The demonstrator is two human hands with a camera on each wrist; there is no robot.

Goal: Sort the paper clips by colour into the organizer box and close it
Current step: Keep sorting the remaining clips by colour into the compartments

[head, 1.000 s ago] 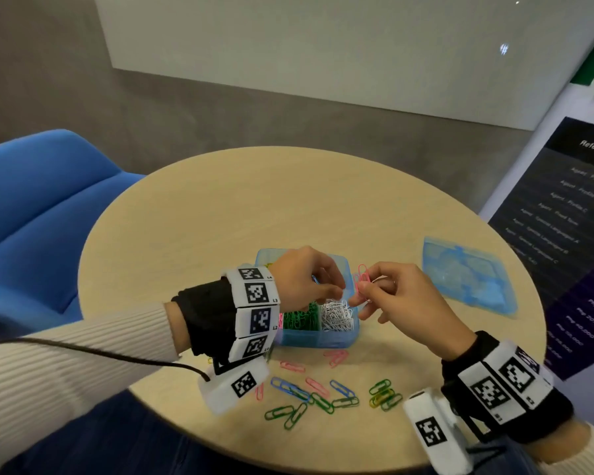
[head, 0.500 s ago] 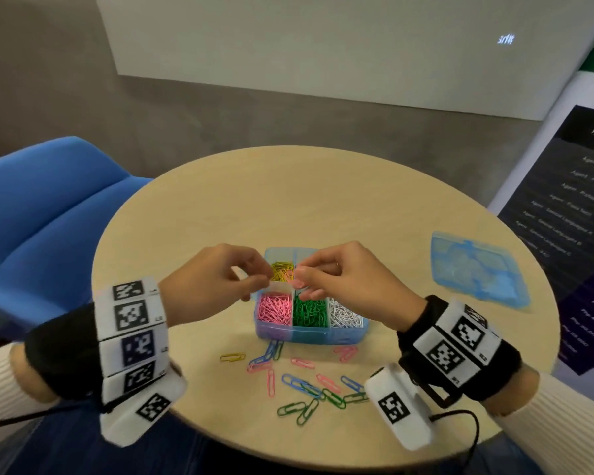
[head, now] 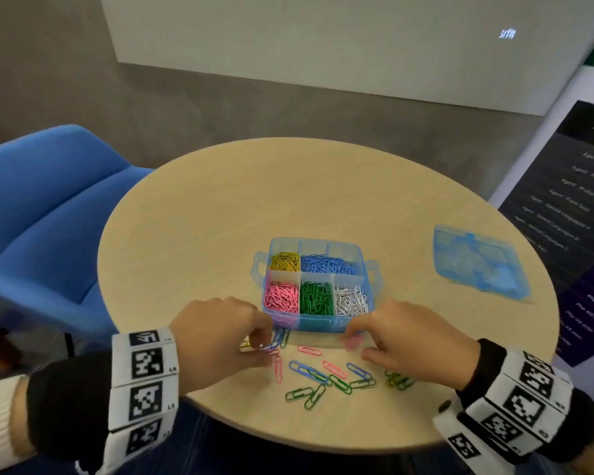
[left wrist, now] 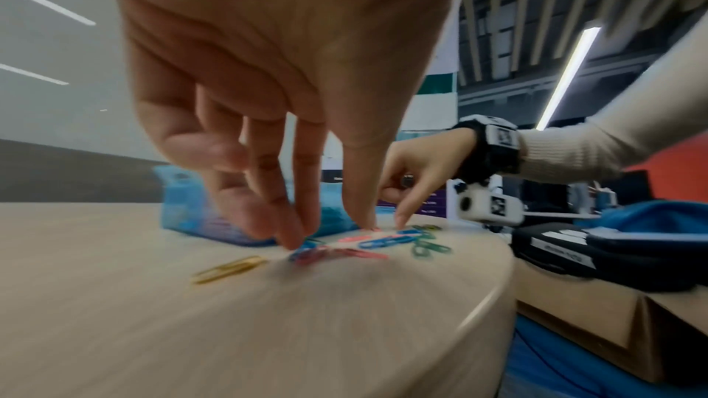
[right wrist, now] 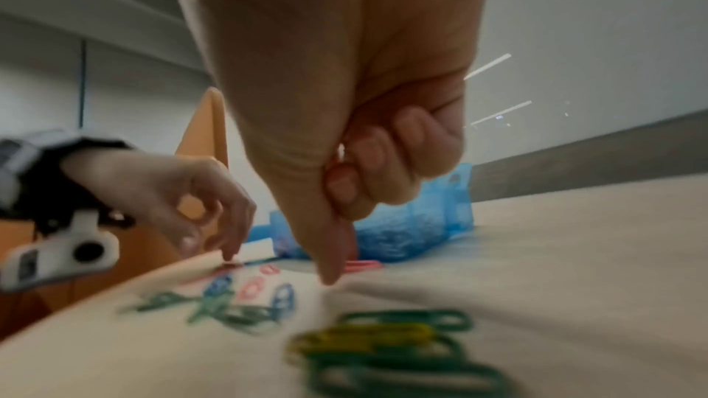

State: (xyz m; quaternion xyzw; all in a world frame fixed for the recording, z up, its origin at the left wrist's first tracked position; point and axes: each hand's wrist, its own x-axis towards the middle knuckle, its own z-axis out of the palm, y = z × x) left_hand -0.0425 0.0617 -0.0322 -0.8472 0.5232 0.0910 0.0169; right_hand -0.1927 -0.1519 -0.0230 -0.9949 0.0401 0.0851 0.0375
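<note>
While hands drop from box to table: next pickup starts
Left hand (head: 220, 341): fingertips on blue clip (head: 274, 341), hold unclear
Right hand (head: 415, 341): grasping pink clip (head: 353, 341)
Lid (head: 479, 265): off

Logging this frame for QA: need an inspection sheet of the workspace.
Surface: round wooden table, chips not seen.
Job's things: organizer box open, five colours sorted; lid apart to its right; loose clips before the box.
Clutter: nothing seen.
Hands: left hand fingertips on clips; right hand at a pink clip; grasp unclear.
Cables: nothing seen.
Surroundings: blue chair, dark sign.
</note>
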